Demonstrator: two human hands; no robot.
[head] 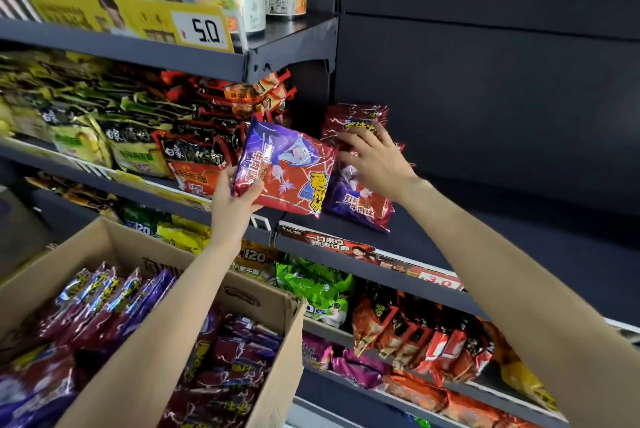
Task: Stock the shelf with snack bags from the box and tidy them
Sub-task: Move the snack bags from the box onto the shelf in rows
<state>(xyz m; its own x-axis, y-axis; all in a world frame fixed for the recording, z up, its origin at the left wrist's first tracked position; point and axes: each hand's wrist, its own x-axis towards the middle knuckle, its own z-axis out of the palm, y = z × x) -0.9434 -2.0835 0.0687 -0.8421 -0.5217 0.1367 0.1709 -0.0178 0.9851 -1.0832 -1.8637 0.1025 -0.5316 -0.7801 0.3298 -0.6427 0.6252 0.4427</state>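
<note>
The left hand (232,200) grips a purple-red snack bag (284,169); at 3 o'clock, the right hand (375,159), fingers spread, presses shelved bags (360,200); tags read "5.0" (204,31) and "3.0" (440,283).

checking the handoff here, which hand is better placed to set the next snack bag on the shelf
Probably the left hand: it already grips a purple and red snack bag just beside the stack on the shelf. The right hand rests spread on that stack, so it looks busy steadying it.

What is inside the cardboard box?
The box holds many purple-and-red snack bags, standing in rows. The left forearm crosses over the middle, so the bags beneath it and the box bottom cannot be seen.
</note>
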